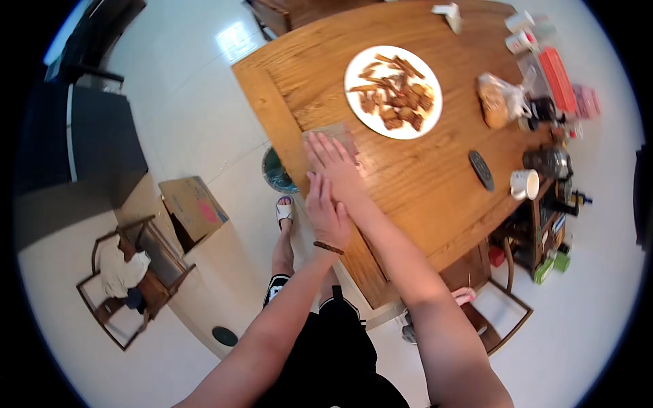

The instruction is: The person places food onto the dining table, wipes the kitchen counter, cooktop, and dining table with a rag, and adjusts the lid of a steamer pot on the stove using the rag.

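Note:
My right hand [337, 170] lies flat at the table's left edge with its fingers stretched out, on top of a thin brownish sheet [348, 134] whose material I cannot make out. Just below it, my left hand [328, 216], with a braided bracelet at the wrist, touches the side of my right hand, its fingers extended over the table edge. A white plate [355, 102] of fried brown food pieces [408, 98] stands on the wooden table [422, 197], above and to the right of my hands.
A black remote [481, 170], white mug [524, 184], bagged bread [493, 102] and glass pot [547, 162] stand farther right. Beneath the table's left edge is a bin [277, 171]. On the floor are a cardboard box [194, 207] and, left of it, a wooden chair [160, 272].

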{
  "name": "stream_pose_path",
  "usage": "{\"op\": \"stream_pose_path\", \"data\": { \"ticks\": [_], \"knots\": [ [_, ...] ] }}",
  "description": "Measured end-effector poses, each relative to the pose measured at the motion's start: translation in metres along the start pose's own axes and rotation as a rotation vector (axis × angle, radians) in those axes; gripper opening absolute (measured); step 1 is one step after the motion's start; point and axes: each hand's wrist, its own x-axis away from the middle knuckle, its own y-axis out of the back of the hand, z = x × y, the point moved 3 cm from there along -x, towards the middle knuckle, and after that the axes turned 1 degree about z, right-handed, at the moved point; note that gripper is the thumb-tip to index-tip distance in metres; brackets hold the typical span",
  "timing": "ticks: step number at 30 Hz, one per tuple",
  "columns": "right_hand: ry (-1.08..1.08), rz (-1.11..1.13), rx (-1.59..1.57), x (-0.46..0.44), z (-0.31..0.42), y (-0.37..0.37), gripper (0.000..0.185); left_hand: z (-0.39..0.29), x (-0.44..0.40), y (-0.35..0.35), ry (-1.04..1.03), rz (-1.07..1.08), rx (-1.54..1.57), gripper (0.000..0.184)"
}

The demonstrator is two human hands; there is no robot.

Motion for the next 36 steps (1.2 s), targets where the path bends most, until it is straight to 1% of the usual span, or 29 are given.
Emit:
{"op": "stream_pose_path", "data": {
  "ticks": [1,3,4,6,7,8,10,12,13,14,16,17,19,20,24,26,27,28,29,31,32,33,34,36],
  "knots": [
    [-0.035,-0.012,0.005,0.011,-0.003,0.003,0.067,0.000,0.000,-0.002,-0.027,-0.005,-0.027,0.051],
    [-0.082,0.031,0.275,0.037,-0.006,0.010,0.069,-0.004,-0.001,-0.006,-0.060,0.070,-0.054,0.051],
    [-0.118,0.023,0.278,0.057,-0.006,0.024,0.069,-0.006,-0.001,-0.008,-0.072,0.117,-0.093,0.050],
    [-0.296,0.106,-0.059,0.110,-0.021,0.058,0.070,-0.005,-0.001,-0.015,-0.087,0.159,-0.132,0.051],
    [-0.409,0.130,-0.037,0.136,-0.039,0.069,0.071,-0.006,-0.003,-0.020,-0.080,0.177,-0.181,0.053],
    [-0.508,0.154,-0.014,0.162,-0.059,0.080,0.072,-0.011,-0.006,-0.022,-0.079,0.173,-0.168,0.049],
    [-0.674,0.094,0.125,0.221,-0.104,0.087,0.072,-0.015,-0.006,-0.024,-0.098,0.189,-0.194,0.047],
    [-0.744,0.042,0.149,0.265,-0.138,0.095,0.072,-0.011,0.000,-0.026,-0.092,0.189,-0.237,0.044],
    [-0.798,0.002,0.170,0.278,-0.152,0.099,0.072,-0.014,-0.001,-0.027,-0.104,0.181,-0.232,0.044],
    [-0.799,-0.012,0.177,0.286,-0.162,0.100,0.072,-0.015,-0.002,-0.028,-0.104,0.184,-0.246,0.044],
    [-0.873,-0.109,0.150,0.296,-0.169,0.104,0.072,-0.017,-0.002,-0.027,-0.105,0.196,-0.272,0.043],
    [-0.874,-0.123,0.156,0.295,-0.163,0.101,0.072,-0.019,-0.001,-0.025,-0.116,0.188,-0.267,0.043],
    [-1.024,-0.187,0.149,0.288,-0.143,0.096,0.074,-0.023,-0.001,-0.023,-0.109,0.216,-0.272,0.043],
    [-1.015,-0.160,0.152,0.283,-0.122,0.094,0.076,-0.021,0.000,-0.021,-0.099,0.219,-0.254,0.046],
    [-1.011,-0.071,0.045,0.286,-0.001,0.083,0.086,-0.023,-0.004,-0.010,-0.138,0.205,-0.236,0.045],
    [-1.007,-0.038,0.012,0.272,0.048,0.068,0.088,-0.018,-0.003,-0.003,-0.124,0.202,-0.224,0.045],
    [-1.054,-0.038,-0.007,0.264,0.071,0.058,0.089,-0.014,0.004,0.006,-0.110,0.217,-0.220,0.045],
    [-1.102,-0.037,-0.025,0.254,0.089,0.050,0.091,-0.017,-0.003,0.010,-0.110,0.224,-0.144,0.046],
    [-1.090,-0.017,-0.031,0.239,0.102,0.045,0.091,-0.015,-0.005,0.011,-0.089,0.223,-0.155,0.046],
    [-1.067,-0.039,-0.016,0.191,0.115,0.037,0.091,-0.004,-0.014,0.018,-0.037,0.268,0.147,0.047],
    [-1.016,0.026,0.022,0.163,0.125,0.032,0.089,0.009,-0.017,0.032,-0.018,0.259,0.135,0.047],
    [-1.004,0.043,0.023,0.134,0.129,0.020,0.089,0.019,-0.018,0.047,0.053,0.250,0.307,0.048],
    [-0.941,-0.012,0.053,0.103,0.130,0.006,0.087,0.031,-0.019,0.062,0.122,0.237,0.479,0.050],
    [-0.838,-0.099,0.054,0.035,0.131,0.000,0.084,0.061,-0.022,0.103,0.188,0.196,0.438,0.051]
  ]
}}
